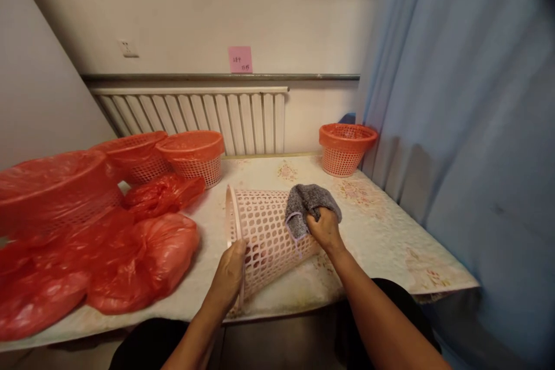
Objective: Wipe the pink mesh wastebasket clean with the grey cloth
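Observation:
A pale pink perforated basket (264,231) lies on its side near the table's front edge, its open rim facing left. My left hand (229,278) grips that rim, fingers curled around it. My right hand (325,230) is closed on a grey cloth (306,203) and presses it against the basket's bottom end.
Red plastic bags (130,260) are piled on the left of the white table (381,237). Two bag-lined baskets (195,156) stand behind them, and an orange basket (346,148) stands at the back right. A radiator (217,115) lines the wall; a blue curtain (468,127) hangs on the right.

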Motion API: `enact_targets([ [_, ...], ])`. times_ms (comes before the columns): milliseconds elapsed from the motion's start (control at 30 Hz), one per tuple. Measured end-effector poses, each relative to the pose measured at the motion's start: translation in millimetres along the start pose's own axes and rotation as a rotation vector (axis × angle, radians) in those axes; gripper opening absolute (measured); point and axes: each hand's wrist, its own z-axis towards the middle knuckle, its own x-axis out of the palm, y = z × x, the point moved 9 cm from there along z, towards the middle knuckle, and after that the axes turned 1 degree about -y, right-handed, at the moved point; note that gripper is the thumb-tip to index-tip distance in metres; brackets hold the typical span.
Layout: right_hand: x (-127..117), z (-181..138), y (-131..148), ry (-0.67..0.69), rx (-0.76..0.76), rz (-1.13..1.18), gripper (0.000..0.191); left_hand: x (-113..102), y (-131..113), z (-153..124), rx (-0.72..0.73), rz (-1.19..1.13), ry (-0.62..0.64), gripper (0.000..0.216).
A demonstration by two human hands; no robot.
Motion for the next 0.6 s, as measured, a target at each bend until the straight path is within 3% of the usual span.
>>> enact_targets([
  [133,4,-10,23,0.098,-0.107,0.061,0.018,-1,2,8,-0.027,-0.049,-0.008,0.054],
  [267,3,-46,82,0.089,-0.382,0.219,0.018,-1,4,10,-0.05,-0.052,-0.035,0.058],
  [400,1,-93,132,0.038,-0.625,0.269,0.018,-2,-10,6,0.071,0.054,-0.096,0.06],
  [600,0,-115,139,-0.089,-0.725,0.221,0.026,1,-10,2,0.073,0.065,-0.083,0.061],
])
